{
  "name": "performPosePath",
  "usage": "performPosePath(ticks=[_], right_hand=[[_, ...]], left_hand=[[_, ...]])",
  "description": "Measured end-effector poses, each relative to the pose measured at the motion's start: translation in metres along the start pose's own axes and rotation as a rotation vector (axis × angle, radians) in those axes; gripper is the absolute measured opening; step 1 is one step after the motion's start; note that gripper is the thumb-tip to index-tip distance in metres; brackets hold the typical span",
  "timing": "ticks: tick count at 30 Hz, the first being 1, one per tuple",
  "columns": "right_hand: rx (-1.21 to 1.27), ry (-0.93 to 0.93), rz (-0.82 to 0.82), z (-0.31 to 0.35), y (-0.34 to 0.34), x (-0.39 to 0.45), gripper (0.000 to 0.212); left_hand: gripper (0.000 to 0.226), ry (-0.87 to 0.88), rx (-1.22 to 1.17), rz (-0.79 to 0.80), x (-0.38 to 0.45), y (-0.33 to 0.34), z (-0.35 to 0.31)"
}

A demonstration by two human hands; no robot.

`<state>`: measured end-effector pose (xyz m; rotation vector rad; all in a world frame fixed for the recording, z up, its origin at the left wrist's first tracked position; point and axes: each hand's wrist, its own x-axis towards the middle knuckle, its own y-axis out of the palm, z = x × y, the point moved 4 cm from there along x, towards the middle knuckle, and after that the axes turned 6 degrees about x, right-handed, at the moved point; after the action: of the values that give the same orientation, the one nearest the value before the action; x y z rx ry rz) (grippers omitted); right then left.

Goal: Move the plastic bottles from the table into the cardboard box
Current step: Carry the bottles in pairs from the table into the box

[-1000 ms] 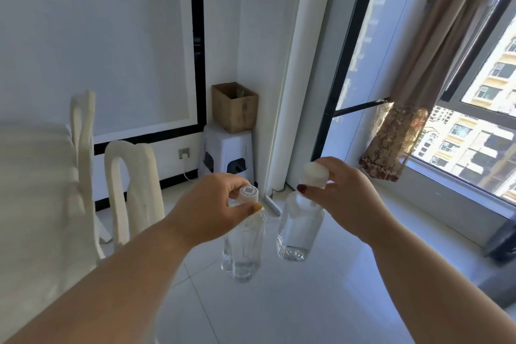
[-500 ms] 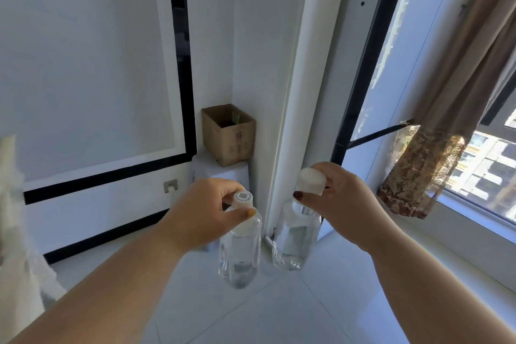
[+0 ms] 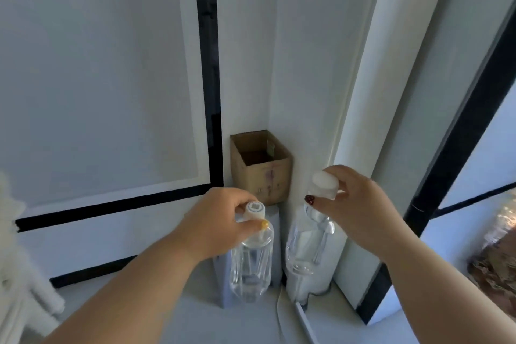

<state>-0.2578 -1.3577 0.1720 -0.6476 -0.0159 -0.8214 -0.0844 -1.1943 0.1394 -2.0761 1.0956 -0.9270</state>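
Note:
My left hand (image 3: 220, 220) grips the white cap and neck of a clear plastic bottle (image 3: 251, 265) that hangs upright below it. A second clear bottle (image 3: 307, 248) dangles from my right hand (image 3: 354, 207), which pinches its white cap. Both bottles hang in the air side by side, a little apart. The open brown cardboard box (image 3: 268, 181) stands in the wall corner just beyond and between my hands, on a white stool (image 3: 272, 220). The box's inside looks dark.
A white wall with a black frame strip (image 3: 208, 64) is on the left. A white pillar (image 3: 360, 92) and a black window frame (image 3: 458, 120) rise on the right. A white chair edge (image 3: 16, 274) shows at far left, curtain fabric (image 3: 494, 268) at far right, pale floor (image 3: 251, 324) below.
I have walked closer to the corner: the box and stool are larger and nearer, and the chairs have slid out to the left. Both hands keep their hold on the bottles.

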Motion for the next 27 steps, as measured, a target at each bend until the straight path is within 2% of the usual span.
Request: performPosePath(ticks=[9, 17, 22, 27], right_hand=[[0.067, -0.101, 0.122, -0.038, 0.006, 0.201, 0.028], [0.096, -0.139, 0.115, -0.063, 0.033, 0.352, 0.023], [0.127, -0.092, 0.097, -0.089, 0.069, 0.453, 0.023], [0.127, -0.078, 0.114, -0.116, 0.105, 0.542, 0.022]], left_hand=[[0.027, -0.178, 0.027, -0.086, 0.163, 0.01, 0.061], [0.024, -0.19, 0.067, -0.126, 0.304, 0.001, 0.127], [0.04, -0.218, 0.069, -0.156, 0.396, -0.007, 0.191], [0.011, -0.241, 0.101, -0.121, 0.478, -0.009, 0.25]])
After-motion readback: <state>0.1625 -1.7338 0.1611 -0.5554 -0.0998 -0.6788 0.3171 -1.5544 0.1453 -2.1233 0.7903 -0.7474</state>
